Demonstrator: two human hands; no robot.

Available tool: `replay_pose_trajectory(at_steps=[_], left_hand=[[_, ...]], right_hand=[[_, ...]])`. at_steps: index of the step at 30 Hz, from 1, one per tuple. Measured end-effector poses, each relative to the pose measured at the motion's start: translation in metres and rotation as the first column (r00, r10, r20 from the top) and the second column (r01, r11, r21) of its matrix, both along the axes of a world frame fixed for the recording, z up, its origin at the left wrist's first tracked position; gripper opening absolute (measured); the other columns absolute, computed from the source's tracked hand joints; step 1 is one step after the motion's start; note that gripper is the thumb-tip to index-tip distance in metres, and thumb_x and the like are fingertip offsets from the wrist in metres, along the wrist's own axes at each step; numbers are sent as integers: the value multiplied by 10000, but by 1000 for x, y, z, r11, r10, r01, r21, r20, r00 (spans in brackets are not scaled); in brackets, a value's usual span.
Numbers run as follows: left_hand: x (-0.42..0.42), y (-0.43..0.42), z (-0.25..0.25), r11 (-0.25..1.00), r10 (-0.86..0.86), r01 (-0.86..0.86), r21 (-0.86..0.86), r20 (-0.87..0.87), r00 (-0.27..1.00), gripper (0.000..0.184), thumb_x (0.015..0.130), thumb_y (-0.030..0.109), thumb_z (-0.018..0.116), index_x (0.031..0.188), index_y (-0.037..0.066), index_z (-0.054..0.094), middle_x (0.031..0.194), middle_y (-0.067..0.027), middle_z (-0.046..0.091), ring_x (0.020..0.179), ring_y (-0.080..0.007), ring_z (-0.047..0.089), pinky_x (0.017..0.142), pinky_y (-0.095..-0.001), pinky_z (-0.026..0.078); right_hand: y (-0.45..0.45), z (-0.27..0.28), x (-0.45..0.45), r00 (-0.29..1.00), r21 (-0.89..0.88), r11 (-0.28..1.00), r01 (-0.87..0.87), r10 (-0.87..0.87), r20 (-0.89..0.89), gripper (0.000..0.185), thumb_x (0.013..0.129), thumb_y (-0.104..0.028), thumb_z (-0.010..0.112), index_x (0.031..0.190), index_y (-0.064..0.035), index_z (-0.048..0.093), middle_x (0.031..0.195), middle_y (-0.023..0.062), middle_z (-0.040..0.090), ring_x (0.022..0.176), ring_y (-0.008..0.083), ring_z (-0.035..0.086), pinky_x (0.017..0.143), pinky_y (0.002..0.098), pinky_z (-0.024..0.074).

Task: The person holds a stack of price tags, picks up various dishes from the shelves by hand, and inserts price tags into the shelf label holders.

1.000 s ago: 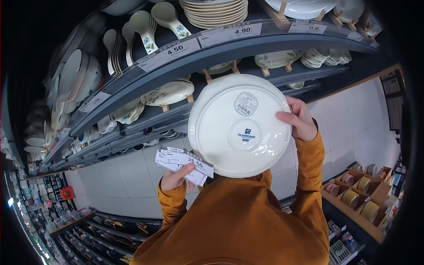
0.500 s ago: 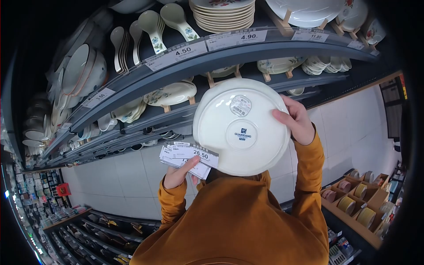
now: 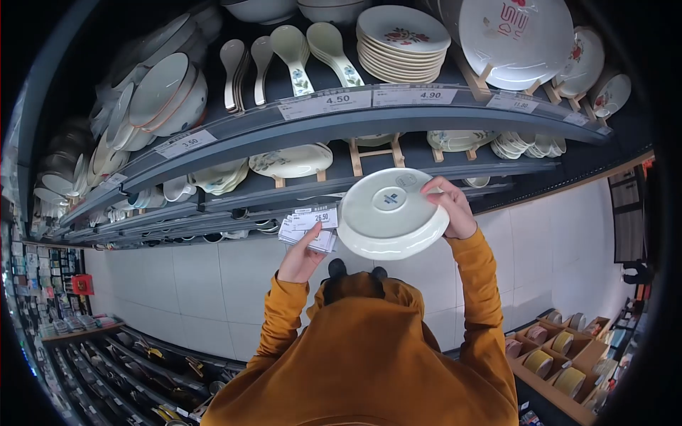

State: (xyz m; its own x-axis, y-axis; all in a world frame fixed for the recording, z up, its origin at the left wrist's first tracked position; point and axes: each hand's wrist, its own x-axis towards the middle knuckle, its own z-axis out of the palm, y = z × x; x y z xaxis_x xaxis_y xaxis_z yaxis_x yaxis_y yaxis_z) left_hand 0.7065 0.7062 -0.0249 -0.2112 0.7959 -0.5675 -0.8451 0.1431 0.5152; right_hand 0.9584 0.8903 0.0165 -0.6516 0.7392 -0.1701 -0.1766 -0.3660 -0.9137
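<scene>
Pale floor tiles (image 3: 199, 284) run below a dark store shelf (image 3: 249, 130), all of which reaches me through the head camera. On its upper tier I make out white bowls (image 3: 158, 89), ceramic spoons (image 3: 290, 48) with blue flowers on some handles, and a stack of small plates (image 3: 403, 62) whose top one bears a red pattern. Price labels (image 3: 330, 105) along the shelf edge read 3.50, 4.50 and 4.90. Between shelf and person, in mid-air, I see the white ceramic plate (image 3: 369, 221) tilted with its underside up — a blue maker's mark shows inside the foot ring. My view has the right hand (image 3: 455, 206) pinching the plate by its right edge, thumb and fingers closed on the rim. Just beside the plate's left edge, the left hand (image 3: 302, 259) clasps a bundle of price cards (image 3: 305, 224), thumb pressed on top near a printed 26.50; I cannot tell whether cards and plate touch. Behind the plate, on the lower tier, I spot a wooden plate stand (image 3: 356, 159) — and, to its left, a flower-patterned dish (image 3: 291, 162).
</scene>
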Motion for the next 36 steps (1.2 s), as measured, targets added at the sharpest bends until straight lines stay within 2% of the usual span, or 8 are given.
replay_pose_trajectory(at_steps=[1, 5, 8, 13, 16, 21, 30, 36], left_hand=[[-6, -5, -9, 998, -11, 10, 54, 10, 1000, 277, 942, 128, 562, 1209, 53, 552, 1094, -66, 650, 996, -160, 627, 802, -277, 511], [-4, -18, -11, 998, -17, 17, 56, 4, 1000, 272, 923, 153, 607, 1181, 77, 569, 1068, -25, 650, 986, -133, 631, 798, -264, 519], [2, -27, -17, 998, -42, 43, 43, -41, 998, 328, 961, 177, 532, 1253, 27, 526, 1166, -114, 631, 1046, -180, 618, 858, -284, 512], [9, -34, -17, 994, -100, 99, 55, 0, 995, 254, 927, 136, 602, 1169, 65, 573, 1084, -30, 643, 994, -141, 634, 832, -277, 523], [22, -31, 0, 998, -66, 66, 5, -59, 996, 189, 922, 220, 621, 1040, 72, 617, 849, -6, 642, 599, -68, 542, 470, -221, 394], [18, -31, -7, 990, -137, 139, 30, -67, 988, 204, 923, 233, 623, 1057, 81, 610, 848, 5, 636, 620, -65, 542, 482, -222, 381], [10, -32, 0, 985, -169, 170, 16, -72, 983, 186, 927, 239, 617, 1038, 90, 617, 819, 23, 632, 592, -47, 495, 472, -227, 304], [9, -31, 4, 981, -190, 192, 15, -88, 978, 193, 925, 242, 617, 1029, 79, 622, 808, 14, 633, 579, -57, 502, 465, -223, 337]], right_hand=[[1, -1, -4, 999, -7, 999, 42, -42, -22, 137, 856, -76, 541, 966, -30, 608, 901, 40, 618, 796, 79, 580, 689, 201, 456], [11, 6, -23, 985, 20, 987, 161, -159, -64, 131, 884, -67, 534, 988, -36, 607, 871, 24, 616, 772, 71, 585, 671, 200, 458], [22, 5, -42, 966, 24, 968, 249, -246, -72, 135, 900, -76, 534, 1009, -29, 601, 865, 22, 613, 763, 68, 581, 678, 199, 460], [42, -12, -54, 949, -24, 959, 281, -281, -144, 238, 928, -133, 545, 1131, -18, 587, 979, 23, 595, 876, 78, 576, 750, 224, 485], [42, -2, -65, 936, -80, 934, 349, -352, -26, 279, 927, -162, 557, 1161, -12, 566, 1014, 33, 593, 925, 98, 582, 798, 240, 490], [53, -8, -78, 944, -77, 941, 330, -330, 14, 262, 929, -186, 554, 1091, 20, 548, 987, 132, 639, 857, 205, 668, 748, 286, 595], [91, -10, -91, 969, -122, 962, 244, -236, 75, 292, 985, -170, 461, 1204, 24, 453, 1128, 199, 586, 963, 311, 631, 843, 384, 572], [105, 2, -112, 945, 101, 959, 263, -277, 171, 207, 978, -153, 469, 1090, 12, 523, 946, 143, 614, 849, 231, 619, 726, 334, 546]])
